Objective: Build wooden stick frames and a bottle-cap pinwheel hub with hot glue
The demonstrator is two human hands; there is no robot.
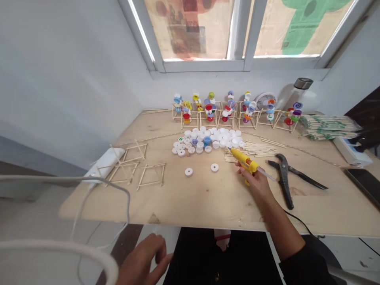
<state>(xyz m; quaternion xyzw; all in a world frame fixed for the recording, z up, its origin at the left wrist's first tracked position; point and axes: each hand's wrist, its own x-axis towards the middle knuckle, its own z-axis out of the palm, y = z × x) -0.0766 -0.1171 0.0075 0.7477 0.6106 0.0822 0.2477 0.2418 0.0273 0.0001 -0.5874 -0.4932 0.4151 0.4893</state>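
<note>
My right hand (255, 181) is wrapped around the handle of a yellow hot glue gun (246, 161). A glue stick pokes out of its back end, and its nozzle points left toward a pile of white bottle caps (224, 137). Two white caps with centre holes, a left one (189, 171) and a right one (214, 168), lie apart in front of the pile. Thin wooden sticks (258, 149) are spread beside the nozzle. Below the table's front edge, my left hand (145, 257) hangs with loosely bent fingers, thumb apart, and nothing visible in it.
Stick frames with coloured caps (209, 114) line the back. Bare stick frames (151, 175) stand at left near a white power strip (111, 160). Black-handled pliers (284, 178), bagged sticks (329, 126), a bottle (298, 93), a fan (265, 101) and a phone (363, 184) occupy the right.
</note>
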